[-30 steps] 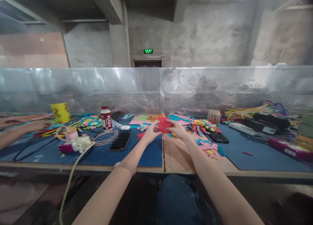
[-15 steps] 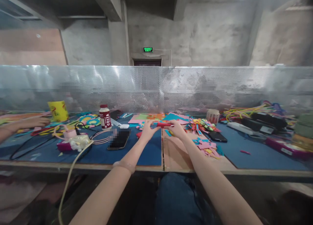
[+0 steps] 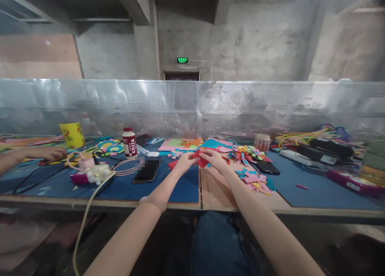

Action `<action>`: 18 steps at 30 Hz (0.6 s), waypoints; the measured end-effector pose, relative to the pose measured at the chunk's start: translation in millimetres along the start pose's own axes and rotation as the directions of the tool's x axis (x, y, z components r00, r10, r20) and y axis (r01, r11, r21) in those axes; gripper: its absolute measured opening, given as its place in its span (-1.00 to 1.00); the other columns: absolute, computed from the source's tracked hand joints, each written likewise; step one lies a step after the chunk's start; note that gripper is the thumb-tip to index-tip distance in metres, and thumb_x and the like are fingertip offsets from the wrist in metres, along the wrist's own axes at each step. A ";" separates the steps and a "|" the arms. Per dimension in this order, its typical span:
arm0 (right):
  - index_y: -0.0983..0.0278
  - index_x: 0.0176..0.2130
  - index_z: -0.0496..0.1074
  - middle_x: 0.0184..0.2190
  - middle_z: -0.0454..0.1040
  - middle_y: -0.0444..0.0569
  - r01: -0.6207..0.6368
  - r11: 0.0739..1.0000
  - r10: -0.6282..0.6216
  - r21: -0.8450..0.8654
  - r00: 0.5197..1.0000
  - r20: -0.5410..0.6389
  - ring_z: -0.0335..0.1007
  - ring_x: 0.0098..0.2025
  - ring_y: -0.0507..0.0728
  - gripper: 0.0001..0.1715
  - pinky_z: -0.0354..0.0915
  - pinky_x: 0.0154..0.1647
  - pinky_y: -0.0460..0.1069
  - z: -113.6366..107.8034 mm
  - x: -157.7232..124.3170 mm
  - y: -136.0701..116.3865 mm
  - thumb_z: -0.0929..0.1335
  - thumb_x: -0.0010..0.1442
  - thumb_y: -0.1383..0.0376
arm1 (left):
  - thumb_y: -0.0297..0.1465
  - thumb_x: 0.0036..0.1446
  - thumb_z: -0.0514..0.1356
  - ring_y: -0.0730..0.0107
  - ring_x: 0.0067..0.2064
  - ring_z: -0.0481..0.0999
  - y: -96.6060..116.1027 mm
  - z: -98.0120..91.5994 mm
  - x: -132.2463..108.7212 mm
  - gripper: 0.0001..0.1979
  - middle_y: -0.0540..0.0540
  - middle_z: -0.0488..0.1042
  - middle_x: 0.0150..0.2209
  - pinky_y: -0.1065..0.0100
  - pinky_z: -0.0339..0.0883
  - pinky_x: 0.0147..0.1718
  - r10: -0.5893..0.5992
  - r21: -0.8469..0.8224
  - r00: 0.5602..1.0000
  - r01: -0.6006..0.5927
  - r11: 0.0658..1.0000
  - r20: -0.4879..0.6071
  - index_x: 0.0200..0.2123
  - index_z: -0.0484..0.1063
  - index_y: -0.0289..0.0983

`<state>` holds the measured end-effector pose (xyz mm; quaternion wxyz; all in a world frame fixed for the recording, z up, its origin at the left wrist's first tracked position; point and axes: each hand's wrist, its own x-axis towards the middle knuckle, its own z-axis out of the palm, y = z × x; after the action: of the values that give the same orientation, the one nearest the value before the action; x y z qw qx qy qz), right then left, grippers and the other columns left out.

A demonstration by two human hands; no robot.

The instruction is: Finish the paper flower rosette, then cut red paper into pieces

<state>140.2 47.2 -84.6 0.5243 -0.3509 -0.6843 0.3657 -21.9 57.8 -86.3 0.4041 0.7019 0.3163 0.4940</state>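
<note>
Between my two hands, a small piece of red paper [image 3: 202, 160] is held up over the seam of the table. My left hand [image 3: 185, 162] pinches its left side, fingers closed. My right hand [image 3: 214, 159] grips the upper right side, also closed. Just behind the right hand, a red-orange loop [image 3: 227, 160], like a scissors handle, partly shows. More red paper [image 3: 172, 164] lies on the blue mat by my left hand. Pink and coloured sheets [image 3: 177, 145] are spread beyond both hands. Cut strips [image 3: 254, 180] lie right of my right forearm.
A phone [image 3: 146, 171], a bottle [image 3: 129, 143] and a power strip [image 3: 93, 174] with cables stand left. Another person's hand [image 3: 49, 152] is at far left. A second phone [image 3: 267, 167] and paper flowers [image 3: 245, 152] lie right. A perforated metal screen [image 3: 192, 107] bounds the back.
The red paper has turned from a narrow edge-on strip to showing a broader face. My hands have come slightly closer together. The other person's hand has shifted a little right.
</note>
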 end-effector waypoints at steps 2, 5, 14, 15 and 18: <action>0.34 -0.26 0.46 -0.33 0.51 -0.03 0.007 1.000 -0.007 -0.001 1.000 -0.017 0.41 -0.33 0.06 -0.61 0.28 -0.31 -0.06 0.0 0.7 -0.4 0.37 -0.03 0.11 | -0.33 -0.15 0.30 0.34 -0.43 0.49 -0.3 0.3 0.1 -0.77 -0.08 0.53 -0.44 0.32 0.38 -0.41 -0.005 -0.011 1.000 0.004 1.000 -0.004 -0.40 0.45 -0.35; 0.35 -0.31 0.46 -0.38 0.50 -0.05 0.011 1.000 -0.011 0.002 0.998 -0.057 0.39 -0.38 0.04 -0.63 0.27 -0.34 -0.07 0.2 1.9 -1.2 0.37 -0.04 0.12 | -0.33 -0.13 0.29 0.36 -0.45 0.49 -1.3 -0.5 0.6 -0.77 -0.07 0.52 -0.47 0.29 0.38 -0.37 -0.021 -0.037 0.999 0.020 0.999 -0.035 -0.40 0.44 -0.35; 0.33 -0.29 0.46 -0.34 0.51 -0.03 0.012 1.000 -0.010 0.021 0.997 -0.070 0.40 -0.36 0.05 -0.64 0.28 -0.31 -0.05 0.9 0.1 -3.6 0.38 -0.06 0.14 | -0.34 -0.18 0.31 0.39 -0.46 0.48 -0.5 -0.6 0.2 -0.79 -0.04 0.52 -0.51 0.30 0.40 -0.36 -0.050 -0.100 0.997 0.044 0.994 -0.057 -0.47 0.43 -0.35; 0.33 -0.29 0.46 -0.34 0.52 -0.03 0.015 1.000 -0.014 0.019 0.997 -0.072 0.40 -0.36 0.05 -0.64 0.28 -0.30 -0.04 0.8 -0.1 -3.6 0.38 -0.06 0.15 | -0.34 -0.18 0.31 0.39 -0.46 0.49 -0.5 -0.6 0.2 -0.79 -0.04 0.53 -0.50 0.30 0.40 -0.36 -0.053 -0.104 0.997 0.047 0.994 -0.056 -0.46 0.44 -0.35; 0.33 -0.29 0.46 -0.34 0.52 -0.03 0.020 1.000 -0.018 0.019 0.997 -0.078 0.40 -0.36 0.05 -0.65 0.29 -0.30 -0.04 0.9 -0.1 -3.3 0.38 -0.05 0.15 | -0.35 -0.17 0.31 0.39 -0.45 0.49 -0.3 -0.6 0.0 -0.80 -0.05 0.53 -0.49 0.30 0.40 -0.35 -0.061 -0.112 0.997 0.054 0.992 -0.054 -0.45 0.45 -0.35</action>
<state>139.0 45.4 -81.9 0.5574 -0.3532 -0.6631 0.3533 -22.4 58.0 -86.5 0.4469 0.6546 0.3201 0.5189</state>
